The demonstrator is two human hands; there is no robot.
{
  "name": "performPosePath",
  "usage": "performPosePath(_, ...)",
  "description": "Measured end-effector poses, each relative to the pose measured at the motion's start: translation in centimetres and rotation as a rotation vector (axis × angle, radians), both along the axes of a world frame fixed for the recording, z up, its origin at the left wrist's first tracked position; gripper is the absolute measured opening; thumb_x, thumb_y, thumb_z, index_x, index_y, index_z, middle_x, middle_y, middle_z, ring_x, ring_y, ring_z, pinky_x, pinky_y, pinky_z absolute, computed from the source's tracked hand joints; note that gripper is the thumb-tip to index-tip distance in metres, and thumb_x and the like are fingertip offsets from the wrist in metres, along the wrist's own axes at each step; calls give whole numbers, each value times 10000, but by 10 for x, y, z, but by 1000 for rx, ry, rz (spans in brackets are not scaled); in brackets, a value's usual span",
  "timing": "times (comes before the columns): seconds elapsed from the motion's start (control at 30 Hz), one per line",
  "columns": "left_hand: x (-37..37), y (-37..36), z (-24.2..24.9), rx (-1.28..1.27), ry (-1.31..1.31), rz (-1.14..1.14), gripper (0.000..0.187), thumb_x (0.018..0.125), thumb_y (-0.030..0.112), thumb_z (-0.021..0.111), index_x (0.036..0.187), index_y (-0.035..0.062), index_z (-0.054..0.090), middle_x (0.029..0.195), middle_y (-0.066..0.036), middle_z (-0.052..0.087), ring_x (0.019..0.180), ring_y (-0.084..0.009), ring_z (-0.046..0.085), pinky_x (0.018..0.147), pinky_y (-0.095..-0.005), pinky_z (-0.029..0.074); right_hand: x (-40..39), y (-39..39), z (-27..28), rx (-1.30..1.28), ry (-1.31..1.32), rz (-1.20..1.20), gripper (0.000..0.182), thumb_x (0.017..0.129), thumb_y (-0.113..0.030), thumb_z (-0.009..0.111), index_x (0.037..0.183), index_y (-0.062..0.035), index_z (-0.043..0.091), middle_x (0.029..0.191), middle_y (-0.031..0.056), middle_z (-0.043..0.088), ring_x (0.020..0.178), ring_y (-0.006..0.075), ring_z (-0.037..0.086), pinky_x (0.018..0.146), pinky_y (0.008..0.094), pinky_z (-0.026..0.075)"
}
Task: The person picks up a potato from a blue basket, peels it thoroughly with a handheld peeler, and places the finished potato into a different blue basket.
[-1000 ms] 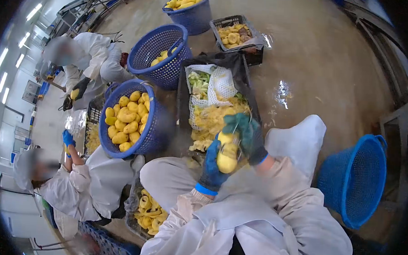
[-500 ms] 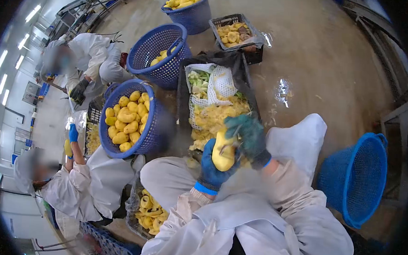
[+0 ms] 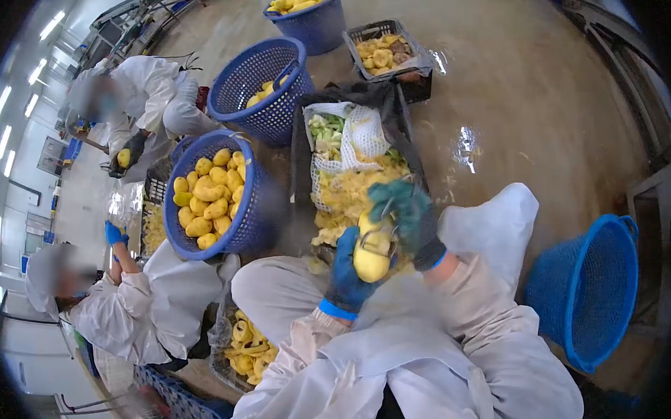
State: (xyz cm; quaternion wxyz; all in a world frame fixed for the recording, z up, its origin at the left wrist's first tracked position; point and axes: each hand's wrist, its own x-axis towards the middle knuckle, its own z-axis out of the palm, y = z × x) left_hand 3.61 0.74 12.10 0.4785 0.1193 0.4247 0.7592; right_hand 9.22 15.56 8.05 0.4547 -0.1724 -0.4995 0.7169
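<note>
My left hand (image 3: 351, 275), in a blue glove, is wrapped round a smooth yellow oblong fruit that looks like a mango (image 3: 372, 263), holding it tilted over my lap. In a dark green glove, my right hand (image 3: 405, 213) grips a peeler (image 3: 380, 247), whose thin metal head lies across the fruit's upper side. Most of its handle is hidden by the fingers. Just beyond my hands, a black-lined crate (image 3: 300, 196) holds yellow peelings (image 3: 355, 188), greenish scraps and white foam netting.
A blue-purple basket (image 3: 250, 205) of yellow fruit stands to the left, with two more farther back. Yellow pieces fill a crate (image 3: 425, 85) at the back. A blue basket (image 3: 574, 298) stands right. Two co-workers (image 3: 130, 297) sit at left; peelings (image 3: 248, 349) lie in a crate beside my leg.
The peeler's head now shows clearly across the mango, and my right hand has shifted slightly. A co-worker at the far left now has a yellow fruit in the dark glove.
</note>
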Motion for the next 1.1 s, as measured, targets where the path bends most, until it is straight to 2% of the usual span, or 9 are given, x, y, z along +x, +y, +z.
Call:
performPosePath(0.1, 8, 4, 6, -89, -82, 78, 405, 754, 53, 736, 1076, 4, 495, 1026, -115, 578, 915, -204, 587, 791, -322, 476, -6, 27, -38, 60, -28, -160, 264, 972, -252, 428, 970, -41, 587, 894, 103, 657, 726, 209, 628, 663, 330, 514)
performPosePath(0.2, -10, -1, -30, -141, 826, 178, 403, 756, 70, 741, 1072, 6, 499, 1053, -117, 572, 913, -206, 586, 779, -312, 467, 9, 49, -8, -338, 153, -174, 283, 983, -275, 415, 958, -59, 596, 882, 96, 656, 723, 195, 622, 668, 315, 504)
performPosePath(0.27, -12, -3, -36, -82, 742, 151, 408, 757, 70, 740, 1080, 7, 500, 1063, -119, 575, 914, -209, 587, 781, -308, 464, 9, 21, 24, -111, 14, -111, 285, 975, -304, 447, 988, -57, 589, 885, 96, 653, 735, 186, 625, 679, 317, 511)
performPosePath(0.37, 0, 2, 9, 72, -311, 49, 433, 746, 44, 740, 1102, 3, 496, 1055, -119, 586, 930, -214, 589, 800, -304, 463, 1, -8, 31, -101, -8, 106, 298, 967, -303, 474, 962, -28, 590, 857, 86, 640, 729, 166, 620, 674, 303, 510)
performPosePath(0.53, -15, -6, -20, 87, -770, -34, 458, 808, 154, 705, 1184, 8, 487, 1114, -135, 581, 1052, -233, 567, 881, -336, 465, -10, 34, 0, 349, -171, -348, 268, 951, -239, 505, 891, 5, 596, 824, 74, 620, 715, 155, 621, 658, 292, 509)
performPosePath(0.6, -10, -8, -13, -33, 70, -5, 471, 864, 280, 628, 1231, 26, 479, 1167, -143, 568, 1099, -251, 545, 913, -367, 461, -1, 67, -5, -191, 222, -199, 316, 966, -294, 485, 955, 0, 601, 883, 92, 654, 764, 175, 634, 735, 300, 500)
performPosePath(0.67, -7, -10, -12, -19, 55, 12, 496, 901, 370, 559, 1265, 44, 471, 1206, -150, 558, 1128, -267, 531, 935, -387, 457, 11, 64, 6, -56, -24, 11, 307, 963, -278, 491, 948, 3, 611, 877, 83, 652, 755, 168, 629, 732, 296, 498)
performPosePath(0.77, -21, -7, -19, 218, -863, -138, 515, 905, 376, 549, 1299, 59, 450, 1241, -156, 538, 1144, -279, 518, 960, -397, 451, 14, 56, 17, -9, -199, 36, 266, 957, -227, 489, 957, 1, 625, 881, 76, 648, 744, 162, 623, 727, 294, 498)
performPosePath(1.1, -10, -22, -23, -87, 115, -318, 636, 781, 165, 627, 1349, 48, 367, 1157, -115, 536, 944, -239, 581, 821, -366, 503, -12, 19, -1, 133, -105, 164, 284, 948, -222, 477, 999, 14, 628, 904, 52, 621, 766, 141, 586, 724, 281, 469)
